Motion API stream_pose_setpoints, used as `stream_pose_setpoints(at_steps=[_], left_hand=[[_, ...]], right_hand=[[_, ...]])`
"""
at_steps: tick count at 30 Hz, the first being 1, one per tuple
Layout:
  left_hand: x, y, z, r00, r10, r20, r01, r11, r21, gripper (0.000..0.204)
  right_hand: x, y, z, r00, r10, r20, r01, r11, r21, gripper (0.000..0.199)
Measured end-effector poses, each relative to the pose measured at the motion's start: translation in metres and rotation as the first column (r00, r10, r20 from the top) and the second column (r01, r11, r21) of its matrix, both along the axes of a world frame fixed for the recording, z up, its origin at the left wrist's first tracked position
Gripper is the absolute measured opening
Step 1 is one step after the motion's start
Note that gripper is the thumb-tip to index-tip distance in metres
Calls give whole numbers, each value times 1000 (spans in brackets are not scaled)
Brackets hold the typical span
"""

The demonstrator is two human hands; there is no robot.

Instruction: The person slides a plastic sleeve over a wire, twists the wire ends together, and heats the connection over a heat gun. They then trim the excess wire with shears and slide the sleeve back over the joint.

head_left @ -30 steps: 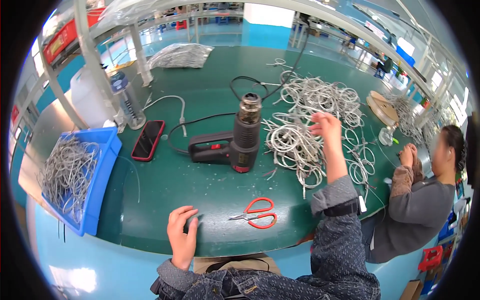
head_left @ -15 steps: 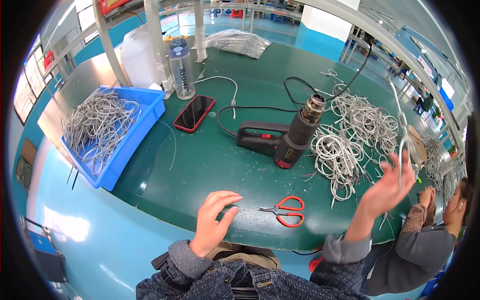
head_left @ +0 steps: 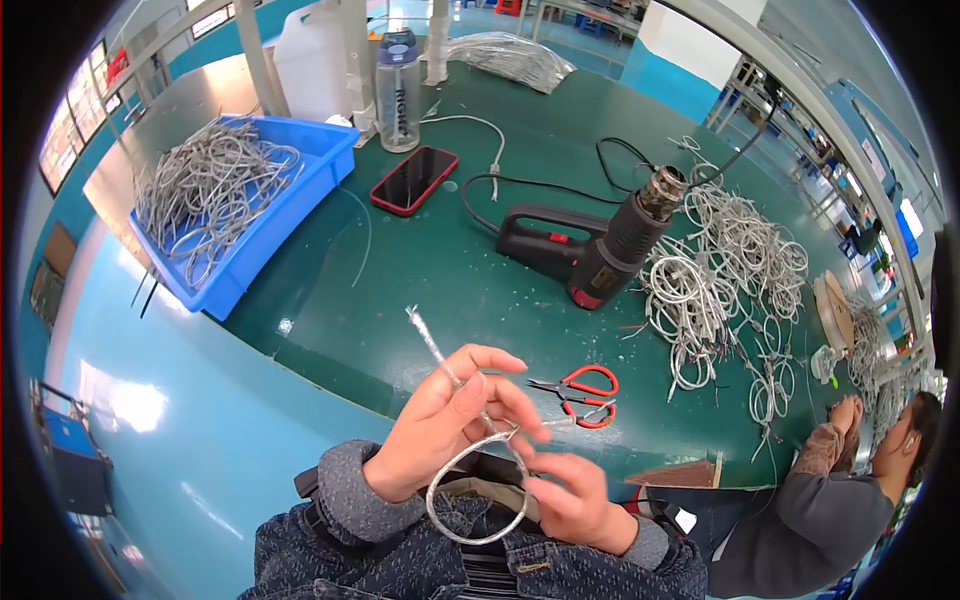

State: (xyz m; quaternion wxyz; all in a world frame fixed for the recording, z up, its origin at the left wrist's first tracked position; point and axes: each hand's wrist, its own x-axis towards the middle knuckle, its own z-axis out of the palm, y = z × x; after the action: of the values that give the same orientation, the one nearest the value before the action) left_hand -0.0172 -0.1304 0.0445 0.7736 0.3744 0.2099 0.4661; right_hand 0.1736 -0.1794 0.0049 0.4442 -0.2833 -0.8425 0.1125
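A silvery-grey cable (head_left: 478, 541) is bent into a loop in front of my body. My left hand (head_left: 425, 435) is closed on it, with one braided end sticking up past the thumb. My right hand (head_left: 578, 500) pinches the same cable at the right of the loop, fingertips close to the left hand's. The other cable end points right, over the handles of red-handled scissors (head_left: 590, 372) lying on the green table (head_left: 330, 350) just beyond my hands.
A black heat gun (head_left: 610, 250) lies mid-table beside a pile of coiled cables (head_left: 690, 290). To the left are a blue tray (head_left: 240, 285) of cables, a phone (head_left: 415, 180) and a bottle (head_left: 398, 105). A person (head_left: 850, 490) sits at the right.
My right hand has come from the cable pile at the right to my front, bringing a cable. My left hand, open and bare before, now grips that cable. The view has shifted slightly.
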Motion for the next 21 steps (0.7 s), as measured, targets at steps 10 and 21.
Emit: stream_pose_setpoints(at_steps=[10,21], left_hand=[[-4,-10,-2,918,-376,-123,382,924,28,38],[-8,15,-28,709,255,-658,106,883,457,31]], right_hand=[[-7,50,71,975,19,-222,-153,785,-601,18],[-9,88,26,841,-66,-537,-474,389,-790,7]])
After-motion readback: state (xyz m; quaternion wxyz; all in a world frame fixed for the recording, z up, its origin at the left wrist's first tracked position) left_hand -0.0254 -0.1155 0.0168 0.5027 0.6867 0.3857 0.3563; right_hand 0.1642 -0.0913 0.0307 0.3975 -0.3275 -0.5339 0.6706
